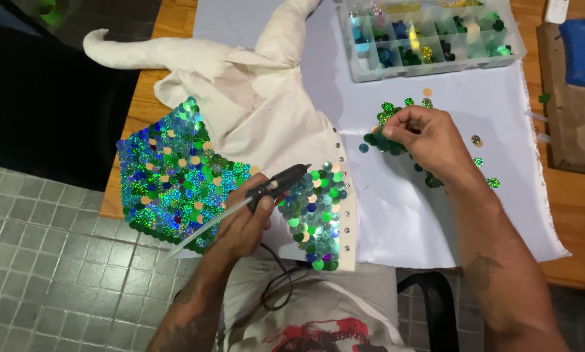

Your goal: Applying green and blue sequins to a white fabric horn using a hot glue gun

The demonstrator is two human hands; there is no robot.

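Two hands: left hand [243,218], right hand [423,133]. One glue gun [279,182], one cream garment [253,104] with two sequined panels, one compartment box [429,36] (loose sequins [397,130] too many to count), one table [566,215].

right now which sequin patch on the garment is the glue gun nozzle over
The smaller sequin patch by the eyelet edge, right of the left hand; the larger patch lies left, away from the glue gun.

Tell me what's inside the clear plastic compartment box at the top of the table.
The clear plastic compartment box holds blue, green and gold sequins sorted in sections; its far row is cut off.
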